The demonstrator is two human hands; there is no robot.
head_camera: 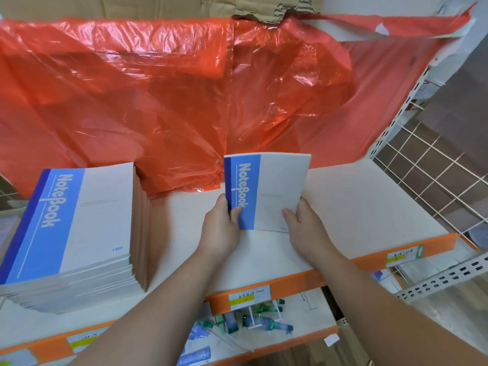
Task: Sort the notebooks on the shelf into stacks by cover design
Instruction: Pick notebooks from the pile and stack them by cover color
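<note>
Pinching notebook [274, 186] at bottom corners, left hand [219, 228] and right hand [307, 225] thumbs on cover, fingers curled behind.

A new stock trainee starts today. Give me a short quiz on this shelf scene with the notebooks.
1. True or false: the left hand and the right hand both grip the held notebook.
2. Where is the notebook stack relative to the held notebook? A) on its left B) on its right C) under it
3. Fill in: the plastic sheet behind the shelf is ____.
Key: 1 true; 2 A; 3 red.
</note>
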